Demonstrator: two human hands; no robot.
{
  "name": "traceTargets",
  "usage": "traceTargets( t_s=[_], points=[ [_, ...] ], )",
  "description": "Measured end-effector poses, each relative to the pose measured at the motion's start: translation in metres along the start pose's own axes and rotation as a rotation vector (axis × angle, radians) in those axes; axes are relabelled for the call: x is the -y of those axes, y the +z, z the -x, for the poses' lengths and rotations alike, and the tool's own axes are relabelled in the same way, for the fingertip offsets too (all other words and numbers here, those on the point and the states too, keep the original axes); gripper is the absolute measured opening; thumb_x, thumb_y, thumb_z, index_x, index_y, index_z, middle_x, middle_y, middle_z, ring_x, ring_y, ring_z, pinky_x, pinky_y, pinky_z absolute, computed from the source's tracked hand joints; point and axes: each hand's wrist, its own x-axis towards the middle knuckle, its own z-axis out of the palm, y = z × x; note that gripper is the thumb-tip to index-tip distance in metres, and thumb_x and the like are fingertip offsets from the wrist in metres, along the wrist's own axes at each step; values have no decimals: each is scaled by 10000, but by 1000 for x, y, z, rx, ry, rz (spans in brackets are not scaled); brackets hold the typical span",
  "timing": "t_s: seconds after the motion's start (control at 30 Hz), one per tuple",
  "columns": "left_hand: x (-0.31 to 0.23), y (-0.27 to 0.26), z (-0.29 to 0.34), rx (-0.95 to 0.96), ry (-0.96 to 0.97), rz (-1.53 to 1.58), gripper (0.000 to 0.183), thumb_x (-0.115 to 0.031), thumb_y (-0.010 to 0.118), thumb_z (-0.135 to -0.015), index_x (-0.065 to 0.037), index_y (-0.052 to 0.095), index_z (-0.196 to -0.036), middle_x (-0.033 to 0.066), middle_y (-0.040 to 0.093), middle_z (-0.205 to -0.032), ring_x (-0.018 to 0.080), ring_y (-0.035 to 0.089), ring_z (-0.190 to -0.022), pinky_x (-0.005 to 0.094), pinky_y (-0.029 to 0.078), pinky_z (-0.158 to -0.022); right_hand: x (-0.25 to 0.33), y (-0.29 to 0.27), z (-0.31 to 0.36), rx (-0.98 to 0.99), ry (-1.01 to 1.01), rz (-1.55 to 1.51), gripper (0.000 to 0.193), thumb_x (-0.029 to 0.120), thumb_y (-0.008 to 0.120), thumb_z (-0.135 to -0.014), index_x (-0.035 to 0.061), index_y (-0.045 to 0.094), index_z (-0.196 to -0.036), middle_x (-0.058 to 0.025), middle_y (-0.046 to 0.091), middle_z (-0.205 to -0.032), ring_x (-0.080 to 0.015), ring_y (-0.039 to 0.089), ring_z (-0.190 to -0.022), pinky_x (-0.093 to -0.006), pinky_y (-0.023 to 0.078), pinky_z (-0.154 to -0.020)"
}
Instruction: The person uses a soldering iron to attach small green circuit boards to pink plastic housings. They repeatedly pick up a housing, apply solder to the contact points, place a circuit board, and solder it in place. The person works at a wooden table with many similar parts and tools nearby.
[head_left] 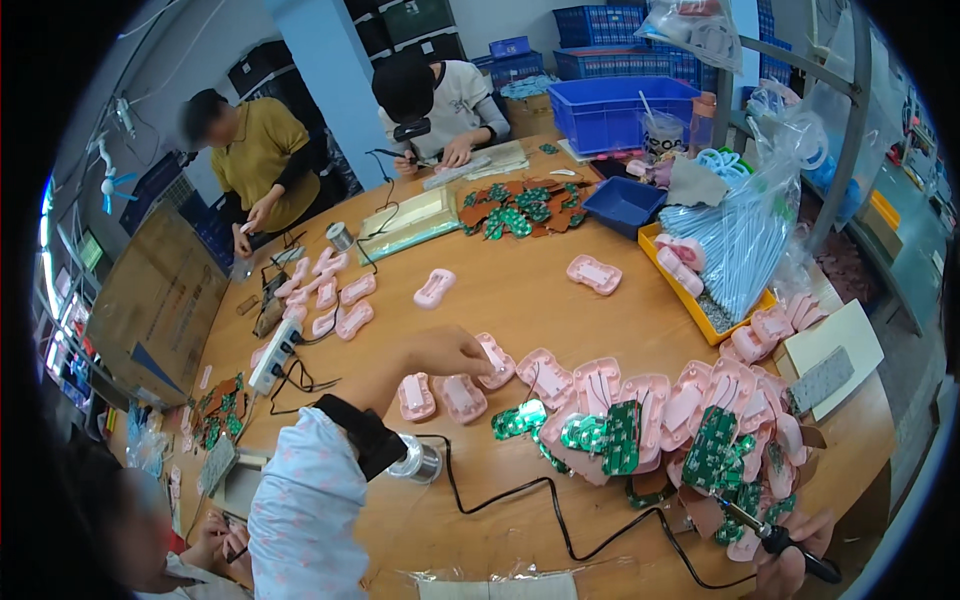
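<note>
My left hand reaches out over the middle of the table, its fingers closed on the edge of a pink plastic shell. Two more pink shells lie just left of it. At the lower right, my right hand grips a soldering iron, its tip pointing up and left at the pile. Green circuit boards lie on and among many pink shells there, some with thin wires. The iron's black cord winds leftward across the table toward a solder spool beside my left forearm.
A white power strip and loose pink shells lie at left. Circuit boards are heaped at the back. A yellow tray holds light-blue sticks. Co-workers sit at the far side, far left and near left.
</note>
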Motion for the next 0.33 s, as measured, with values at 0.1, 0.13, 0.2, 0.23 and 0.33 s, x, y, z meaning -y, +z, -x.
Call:
traceTargets(
  t_s=[0.1, 0.13, 0.2, 0.23, 0.33],
  points=[
    [5, 3, 9, -237, -164, 130, 580, -460, 694, -811, -33, 635, -1199, 199, 644, -1162, 316, 608, -1077, 370, 470, -950, -2, -2, 4, 11, -1, -16, 244, 192, 607, -882, 29, 464, -994, -127, 515, -691, -190, 512, -579, -287, 451, -523],
    [6, 9, 5, -285, -207, 21, 637, -464, 724, -772, -39, 609, -1232, 199, 630, -1186, 324, 602, -1086, 383, 467, -957, -5, -2, 4, 29, -9, -22, 253, 196, 612, -881, 28, 463, -997, -130, 519, -694, -189, 512, -579, -285, 450, -522],
    [4, 22, -10, -383, -291, -199, 771, -473, 782, -693, -52, 556, -1298, 200, 602, -1236, 338, 588, -1105, 408, 460, -969, -8, -2, 8, 40, 0, -36, 288, 209, 637, -876, 26, 462, -1013, -143, 533, -706, -196, 520, -580, -293, 460, -525],
    [2, 26, -18, -339, -269, -230, 843, -484, 799, -658, -57, 520, -1330, 203, 577, -1269, 346, 570, -1133, 419, 453, -978, -12, -1, 10, 0, -2, -48, 314, 224, 663, -854, 42, 445, -988, -121, 522, -677, -176, 502, -539, -275, 453, -497],
    [-6, 30, -27, -183, -226, -144, 994, -529, 809, -628, -81, 420, -1426, 193, 480, -1404, 369, 467, -1276, 404, 395, -1050, -19, -2, 15, -65, -18, -30, 385, 279, 713, -816, 72, 414, -940, -100, 524, -632, -145, 482, -458, -242, 454, -441]
  ],
)
